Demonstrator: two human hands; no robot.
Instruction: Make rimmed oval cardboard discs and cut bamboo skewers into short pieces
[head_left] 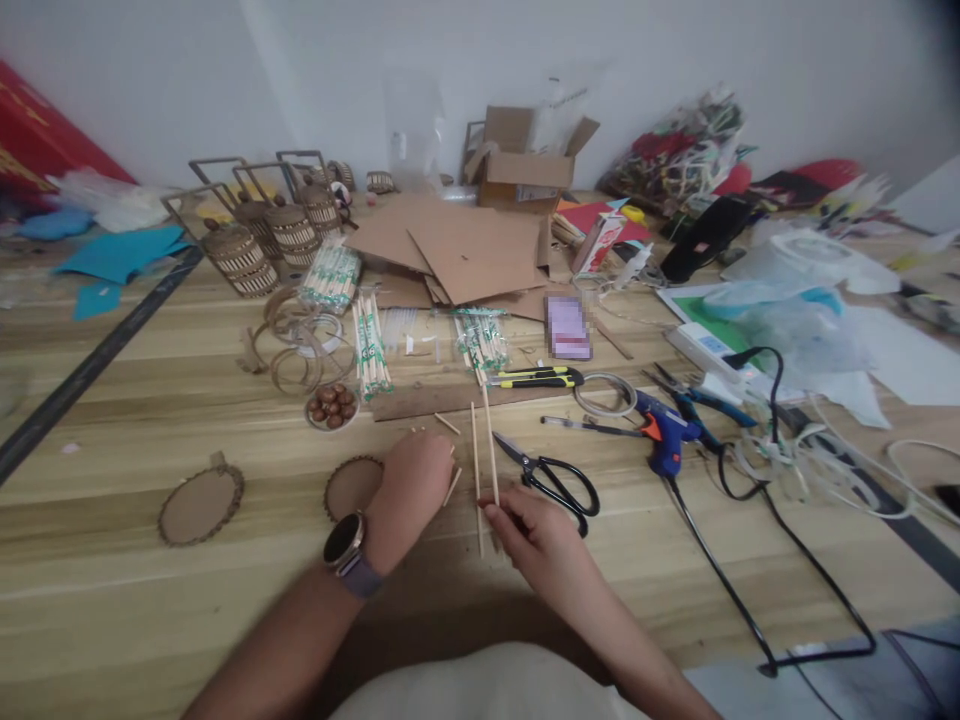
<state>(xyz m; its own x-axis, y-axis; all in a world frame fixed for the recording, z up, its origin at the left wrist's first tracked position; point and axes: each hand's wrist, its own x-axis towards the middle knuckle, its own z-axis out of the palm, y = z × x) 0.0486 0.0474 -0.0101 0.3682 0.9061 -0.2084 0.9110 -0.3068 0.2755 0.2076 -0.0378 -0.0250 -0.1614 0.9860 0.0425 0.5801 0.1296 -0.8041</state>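
Watch (345, 541) is worn at the end of left forearm (281, 635); round dark dial (342, 539) is edged by thin gold-toned rim (362, 524), fastened with muted purple-grey strap (363, 578). Right forearm (637, 635), left hand (417, 480) and right hand (538, 535) are left bare. Torso is covered by plain pale greyish garment (487, 688), partly shown.

The left hand (418, 468) partly hides one cardboard disc (351, 484), and the phone (568, 327) is blurred.
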